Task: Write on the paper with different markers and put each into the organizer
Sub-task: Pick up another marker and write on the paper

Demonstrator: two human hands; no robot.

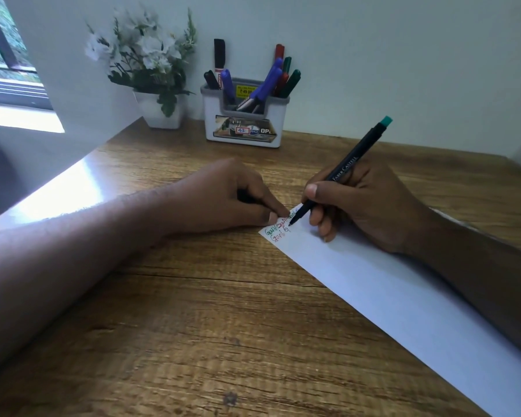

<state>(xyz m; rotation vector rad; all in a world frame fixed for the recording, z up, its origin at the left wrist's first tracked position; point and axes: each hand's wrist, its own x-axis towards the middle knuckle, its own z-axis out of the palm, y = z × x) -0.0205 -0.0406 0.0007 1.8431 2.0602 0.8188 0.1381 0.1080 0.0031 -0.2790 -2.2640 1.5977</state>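
Right hand [364, 203] is gripping a green-capped marker [340, 173], its tip touching the paper [388, 290] on the tabletop [208, 326]; curled left hand [223, 197] is pinning the paper's corner; organizer [242, 115] is standing behind.

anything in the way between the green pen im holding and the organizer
Nothing visible: bare table lies between the right hand with the green pen and the organizer. Its markers crowd the opening.

blk pen [340, 173] w/ teal end; white paper [403, 296]; wood-grain brown desk [223, 326].
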